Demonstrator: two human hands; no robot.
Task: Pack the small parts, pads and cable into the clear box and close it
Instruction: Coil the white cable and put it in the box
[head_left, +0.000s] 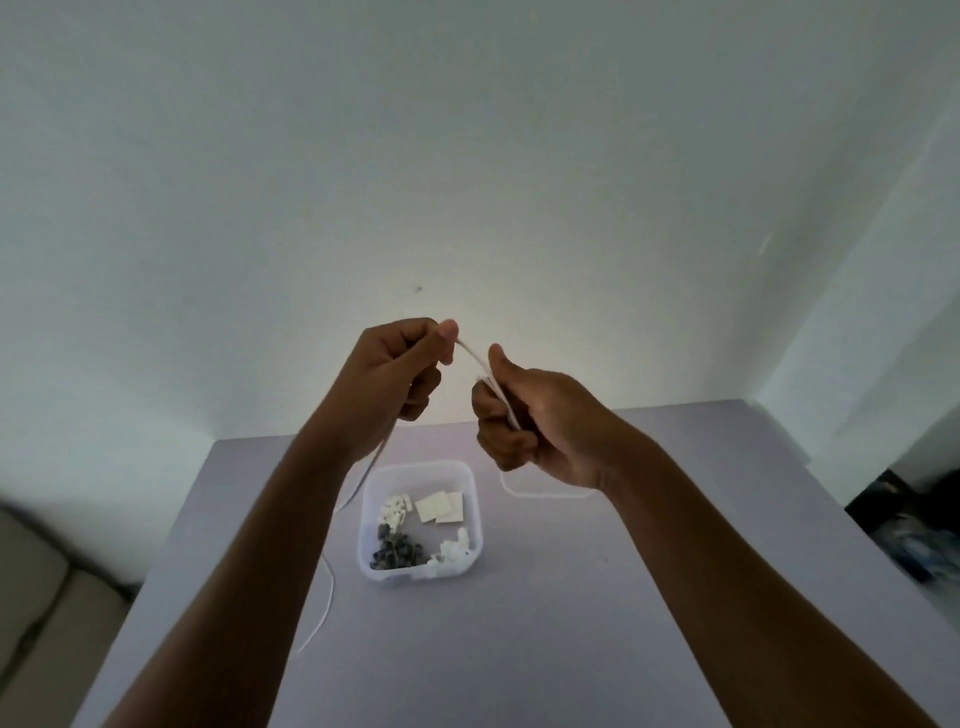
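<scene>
Head view: our left hand (397, 366) and right hand (524, 415) both pinch the cable (475, 358) mid-frame. Its slack trails lower left, beside the clear box (470, 480) directly below.

Both hands are up in the air, close together. The left hand (402, 366) pinches a thin white cable (475, 358) with its thumb and finger. The right hand (524, 410) curls around the same cable. A short bit of cable runs between them. More cable hangs down from each hand. Below the hands, a clear box (421, 571) sits open on a purple table (597, 623). Small white parts (397, 508), white pads (439, 506) and dark parts (397, 553) lie inside it.
</scene>
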